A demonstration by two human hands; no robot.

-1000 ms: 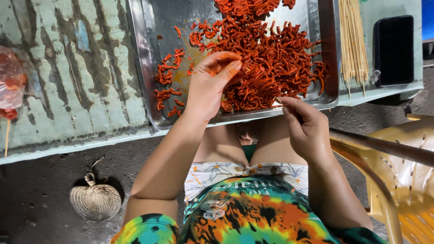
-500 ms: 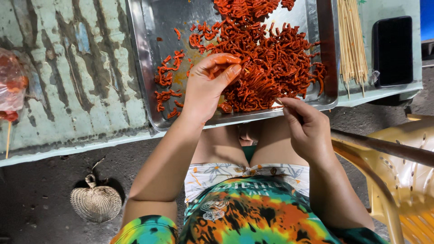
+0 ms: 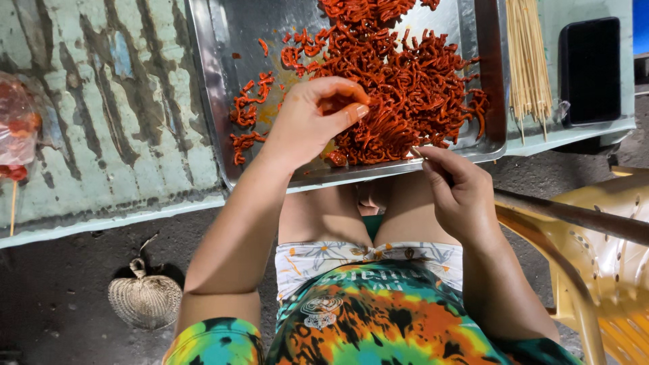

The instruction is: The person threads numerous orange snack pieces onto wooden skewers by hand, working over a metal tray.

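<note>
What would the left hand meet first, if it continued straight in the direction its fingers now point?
The left hand curls rightward over the metal tray, so it would probably meet the heap of red marinated strips first; its fingertips already seem to touch the heap's edge, though depth is unclear.

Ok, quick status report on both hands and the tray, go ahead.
Left hand pinching red marinated strips in metal tray. Right hand at tray edge, fingers pinched, contents unclear. Nothing blocking.
</note>
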